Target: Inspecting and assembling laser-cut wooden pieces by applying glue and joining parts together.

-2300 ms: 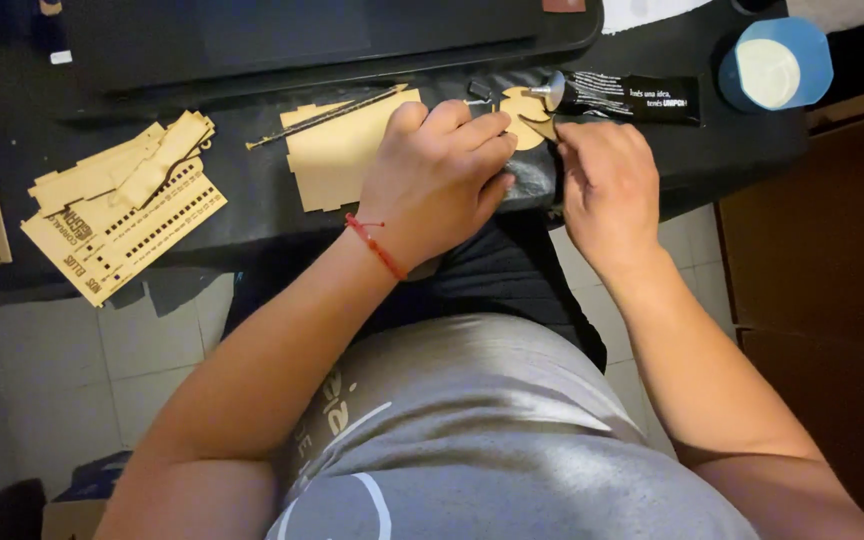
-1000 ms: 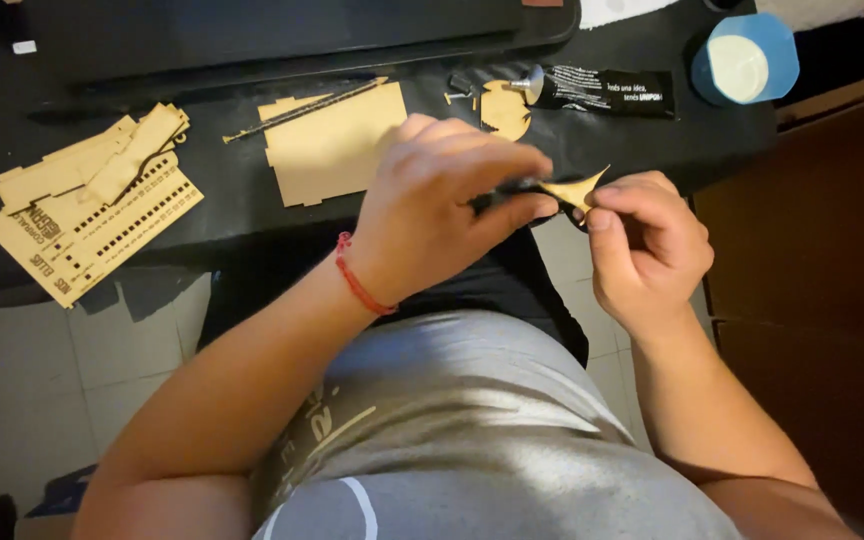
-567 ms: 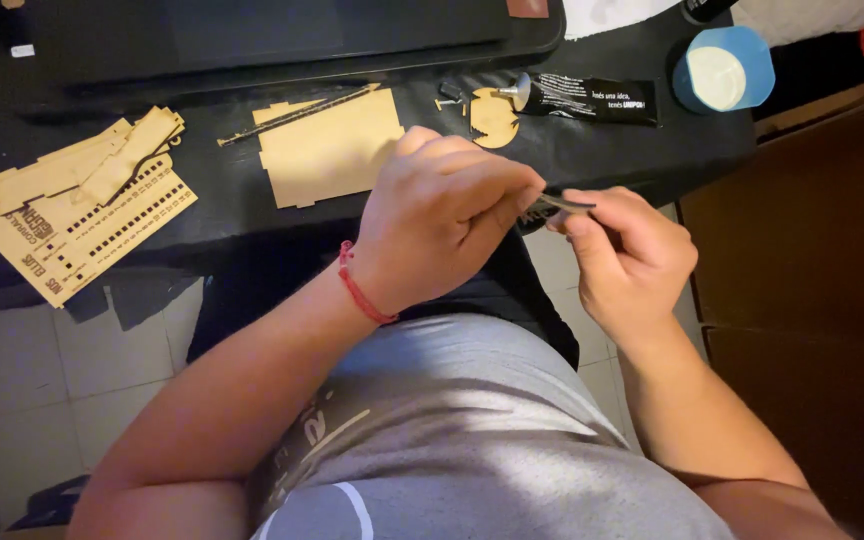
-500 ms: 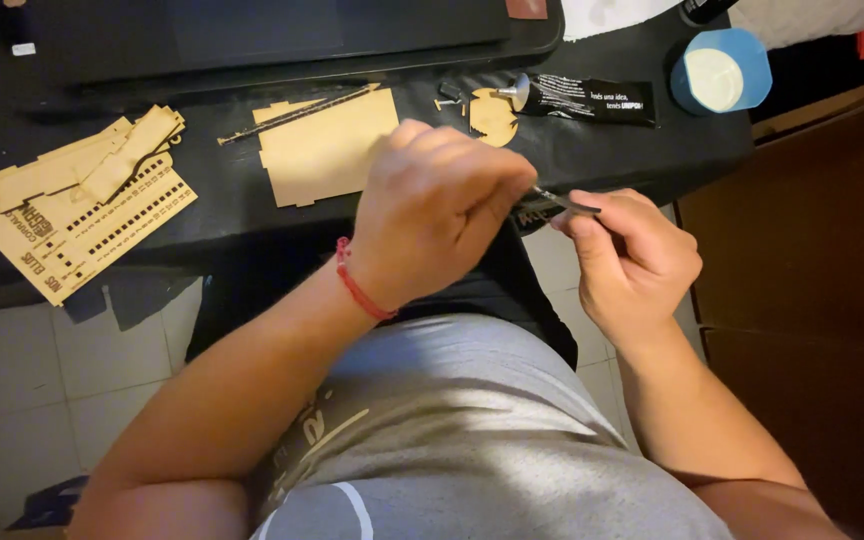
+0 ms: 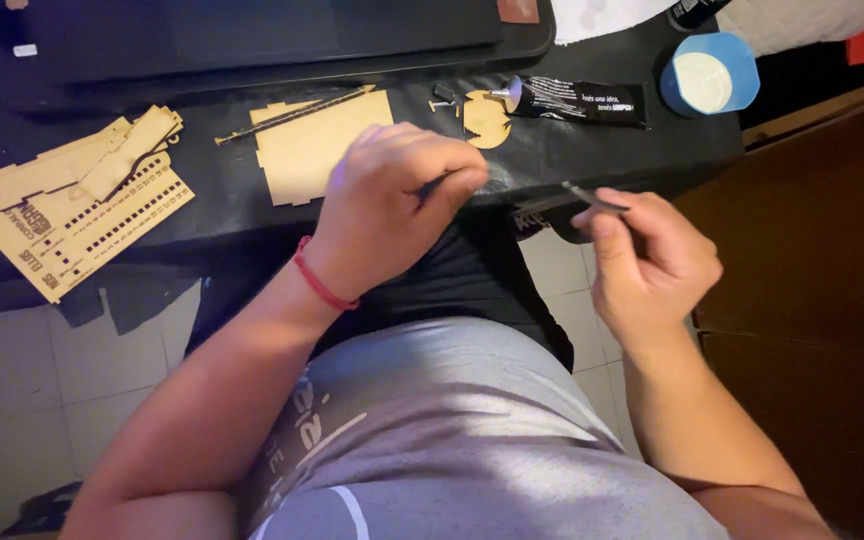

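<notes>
My left hand (image 5: pixel 392 200) hovers over the front edge of the black table (image 5: pixel 222 215), fingers curled, pinching a thin dark object (image 5: pixel 431 186) between thumb and forefinger; what it is I cannot tell. My right hand (image 5: pixel 652 260) is off the table edge to the right, thumb and fingers pinching a small thin flat piece (image 5: pixel 584 196) seen edge-on. The two hands are apart. Just beyond the left hand lie a flat tan wooden panel (image 5: pixel 317 150) and a small rounded tan cut-out (image 5: pixel 487 120).
A black glue tube (image 5: pixel 577 100) and a blue round container (image 5: pixel 709 82) sit at the back right. Tan laser-cut wooden sheets (image 5: pixel 82 215) lie at the left, a thin rod (image 5: pixel 292 113) over the panel. A brown cabinet (image 5: pixel 812 250) stands to the right, pale floor tiles below.
My hands, working close together on the small tan piece, have drawn apart. The right hand moved right with the piece turned edge-on; the left stayed near the table edge.
</notes>
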